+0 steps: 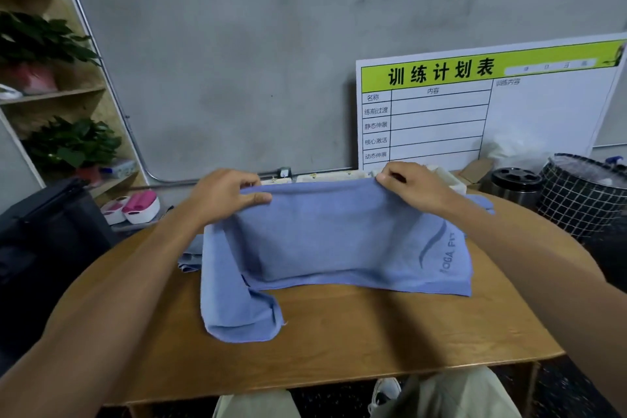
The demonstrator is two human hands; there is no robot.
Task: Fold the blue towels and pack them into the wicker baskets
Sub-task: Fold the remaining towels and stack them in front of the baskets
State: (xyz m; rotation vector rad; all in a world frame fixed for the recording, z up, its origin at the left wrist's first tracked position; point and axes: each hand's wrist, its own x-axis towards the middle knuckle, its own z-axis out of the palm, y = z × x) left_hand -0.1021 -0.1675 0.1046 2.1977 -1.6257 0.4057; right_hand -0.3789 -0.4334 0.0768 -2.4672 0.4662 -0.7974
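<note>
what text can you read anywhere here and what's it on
"训练计划表": green header of the whiteboard
"名称", "内容", "练前过渡", "静态伸展", "核心激活", "动态伸展": its table cells
"训练内容": its right column
"OGA FIT", partly creased: the blue towel both hands hold
Pale date strip in the header: too blurred to read

A gym or yoga studio back room is suggested: a training-plan whiteboard [475, 105] is leaned against a bare concrete wall [254, 44], and potted plants [73, 142] are kept on wooden shelving [51, 92].
</note>
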